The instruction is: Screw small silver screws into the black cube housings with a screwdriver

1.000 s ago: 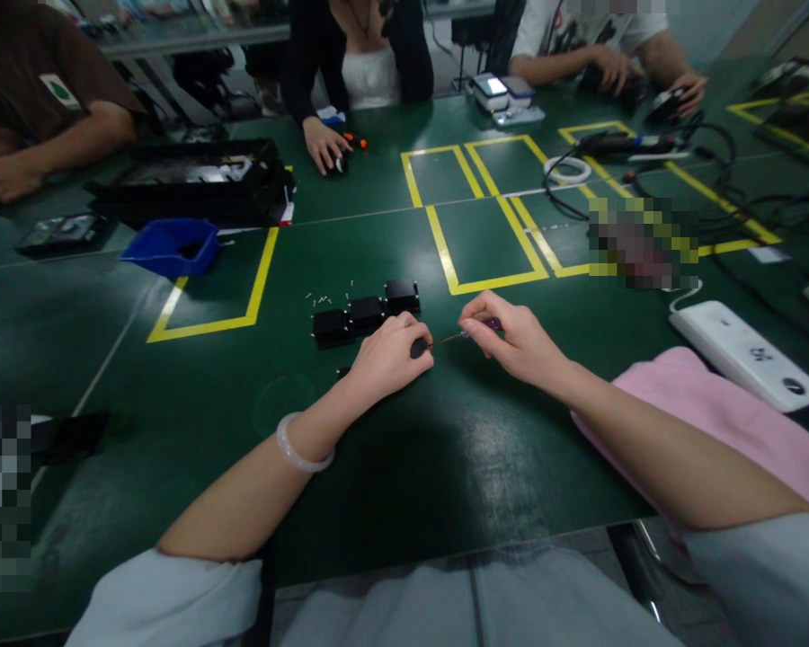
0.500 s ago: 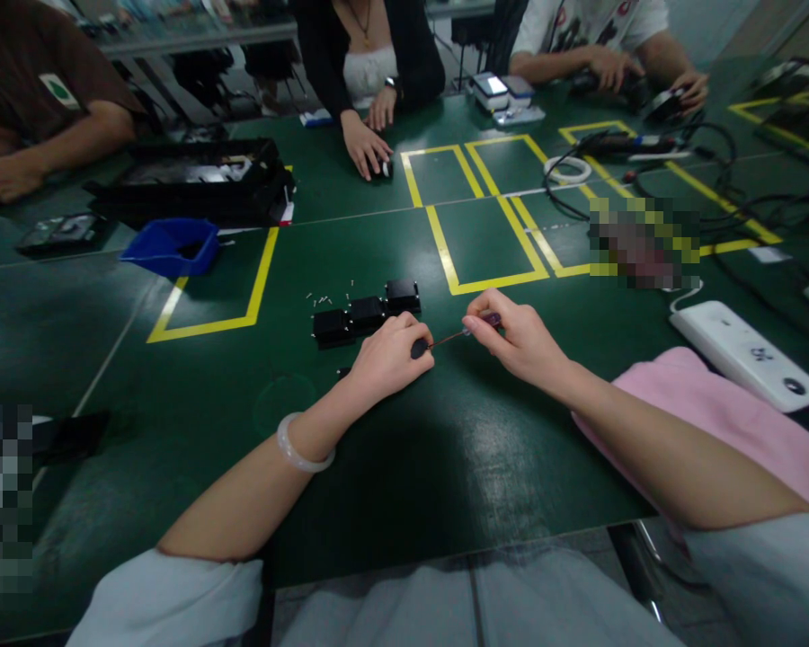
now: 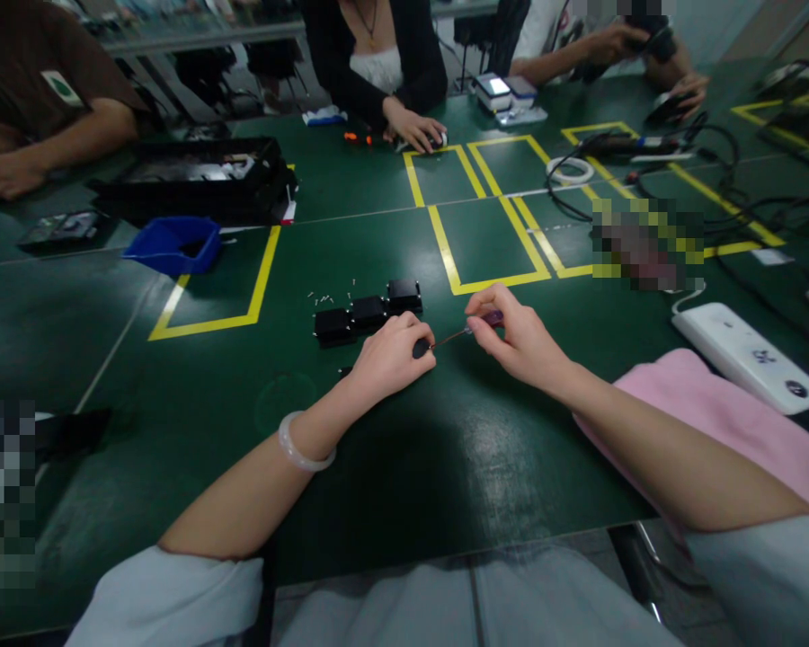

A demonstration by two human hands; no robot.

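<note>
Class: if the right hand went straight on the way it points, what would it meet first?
Probably the left hand and the small black part it pinches; the thin tool in the right hand aims there.

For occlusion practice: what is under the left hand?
A small black part peeks from the left hand, meeting the thin tool in the right hand; the rest beneath is covered.
</note>
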